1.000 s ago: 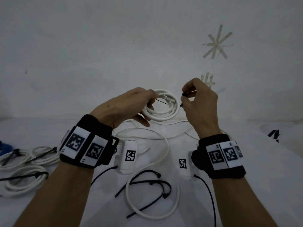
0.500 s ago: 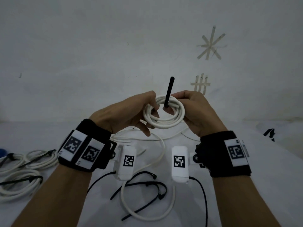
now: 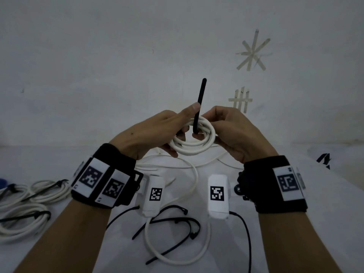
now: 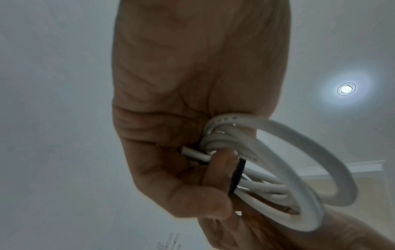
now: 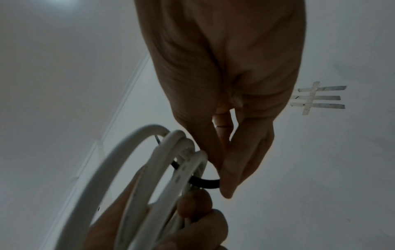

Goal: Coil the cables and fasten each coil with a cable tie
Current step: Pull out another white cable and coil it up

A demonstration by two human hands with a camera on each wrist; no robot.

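A white cable coil (image 3: 194,143) is held up in front of the wall between both hands. My left hand (image 3: 167,131) grips its left side, fingers curled round the loops (image 4: 224,140). A black cable tie (image 3: 200,101) passes through the coil's middle and sticks straight up. My right hand (image 3: 222,125) pinches the tie's lower part at the coil's far right rim; the right wrist view shows the tie (image 5: 205,183) bent round the strands between thumb and finger. The coil's loose tail (image 3: 194,174) hangs down to the table.
Two tied white coils (image 3: 25,213) lie at the table's left edge. Loose black cable ties (image 3: 177,223) and a white cable loop (image 3: 177,259) lie between my forearms. Tape marks (image 3: 253,52) stick on the wall behind. A dark object (image 3: 324,160) sits at far right.
A second ago my right hand held the tie beside the coil. It then came in and the tie went through the coil, standing upright; my left thumb has since risen next to it.
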